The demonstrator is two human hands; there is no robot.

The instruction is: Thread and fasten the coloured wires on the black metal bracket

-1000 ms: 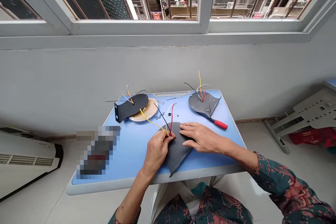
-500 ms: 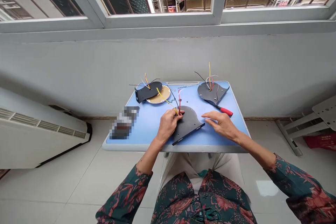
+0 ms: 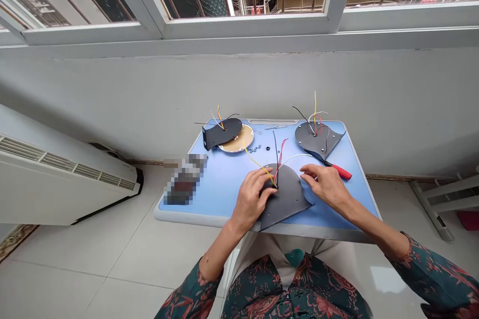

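A dark grey metal bracket (image 3: 287, 190), round at one end with a flat flange nearest me, rests tilted at the table's front edge. Yellow, black, red and white wires come up through its hole. My left hand (image 3: 255, 193) grips the bracket's left side, thumb and fingertips close around the base of the wires. To the right of the bracket, my right hand (image 3: 326, 184) hovers with bent fingers, thumb and forefinger slightly apart; nothing shows between them. The white wire (image 3: 295, 156) arcs over toward that hand. Behind it lies a red-handled screwdriver (image 3: 341, 171).
On the blue-topped table (image 3: 220, 184) stand another wired bracket (image 3: 318, 137) at back right and a black bracket (image 3: 220, 133) on a round tan disc (image 3: 241, 140) at back left. Small screws (image 3: 255, 148) and a black ring (image 3: 268, 148) lie mid-table. A blurred patch covers something at left.
The view has shifted, moving the table. My left hand has spread further over the bracket near its hole. My right hand's fingers have curled, and the white wire now arcs rightward.
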